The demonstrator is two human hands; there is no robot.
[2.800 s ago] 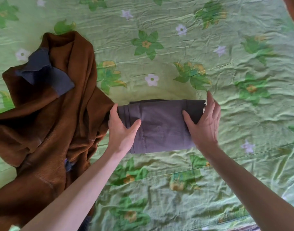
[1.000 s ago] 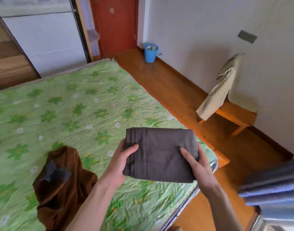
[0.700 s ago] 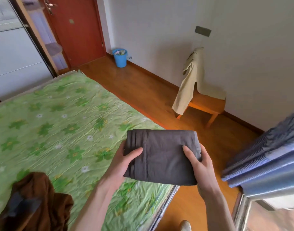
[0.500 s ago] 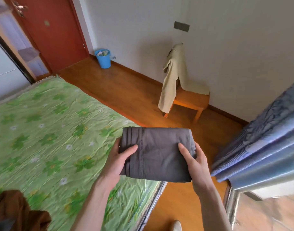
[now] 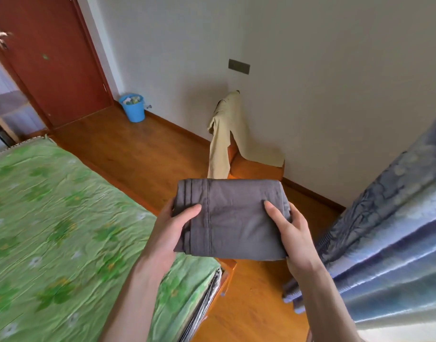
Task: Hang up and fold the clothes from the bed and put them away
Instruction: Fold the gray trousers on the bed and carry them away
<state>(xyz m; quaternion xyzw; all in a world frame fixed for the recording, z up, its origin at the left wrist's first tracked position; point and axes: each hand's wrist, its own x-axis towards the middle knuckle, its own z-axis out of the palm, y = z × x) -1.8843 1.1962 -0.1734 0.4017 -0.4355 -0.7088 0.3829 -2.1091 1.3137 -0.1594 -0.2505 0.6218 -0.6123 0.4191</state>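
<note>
A folded dark grey garment [image 5: 233, 218] is held flat in the air past the bed's corner, above the wooden floor. My left hand [image 5: 171, 234] grips its left edge, thumb on top and fingers underneath. My right hand [image 5: 289, 233] grips its right edge the same way. The bed [image 5: 51, 230], with a green flowered sheet, lies at the left. The brown garment is out of view.
A wooden chair [image 5: 255, 166] with a beige garment [image 5: 225, 134] draped over it stands against the white wall ahead. A blue bucket [image 5: 133, 107] sits by the red door [image 5: 51, 62]. A blue striped curtain [image 5: 390, 233] hangs at the right. Wooden floor runs between bed and wall.
I lifted the folded grey garment off the bed with both hands and turned right, away from the bed. The brown garment has slid out of view at the left.
</note>
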